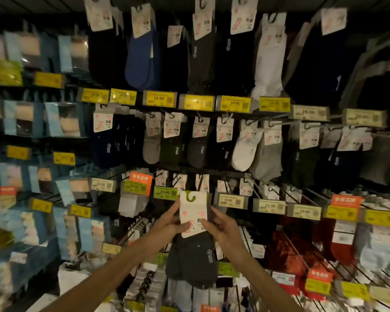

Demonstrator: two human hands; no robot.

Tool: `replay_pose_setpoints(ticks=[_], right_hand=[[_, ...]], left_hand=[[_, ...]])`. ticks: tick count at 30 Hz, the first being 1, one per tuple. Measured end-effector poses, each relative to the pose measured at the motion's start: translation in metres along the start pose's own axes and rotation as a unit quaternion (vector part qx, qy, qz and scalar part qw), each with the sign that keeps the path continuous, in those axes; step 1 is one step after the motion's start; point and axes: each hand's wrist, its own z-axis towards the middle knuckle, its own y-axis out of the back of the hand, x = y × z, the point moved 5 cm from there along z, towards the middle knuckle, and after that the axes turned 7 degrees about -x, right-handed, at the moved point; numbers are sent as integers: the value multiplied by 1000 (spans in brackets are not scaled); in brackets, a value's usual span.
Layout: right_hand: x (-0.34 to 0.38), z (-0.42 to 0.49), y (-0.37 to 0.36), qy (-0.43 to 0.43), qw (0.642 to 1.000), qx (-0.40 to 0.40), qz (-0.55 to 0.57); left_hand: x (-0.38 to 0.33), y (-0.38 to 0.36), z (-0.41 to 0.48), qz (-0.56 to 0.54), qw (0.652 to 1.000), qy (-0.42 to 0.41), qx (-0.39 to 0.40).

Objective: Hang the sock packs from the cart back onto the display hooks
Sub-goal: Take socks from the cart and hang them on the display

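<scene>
Both hands are on it: the left hand [167, 224] pinches the card's left edge, the right hand [221, 228] pinches the right, and the sock pack [193, 212] is held up just below a third-row display hook [200, 183]. The risk is the hanger loop missing the hook tip, so the pack slips and drops. A green price tag [166, 192] crowds the hook's end, and neighbouring packs [245, 186] hang close alongside.

A dark grey sock pack [193, 255] is seen with a small white emblem and a white card [193, 212] printed in red. Yellow price labels [159, 99] are shown, some beside orange tags [140, 177]. Blue socks [142, 57], white socks [269, 64] and red socks [286, 246] are displayed.
</scene>
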Motion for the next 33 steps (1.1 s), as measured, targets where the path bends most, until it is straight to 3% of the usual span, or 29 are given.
replay_pose_setpoints(ticks=[14, 22, 33], right_hand=[[108, 55, 10, 44, 998, -39, 30], [116, 69, 4, 48, 998, -47, 19], [106, 77, -14, 21, 999, -30, -21]], left_hand=[[-106, 9, 31, 72, 994, -74, 48], [-106, 17, 49, 88, 989, -121, 18], [-98, 26, 54, 59, 987, -142, 54]])
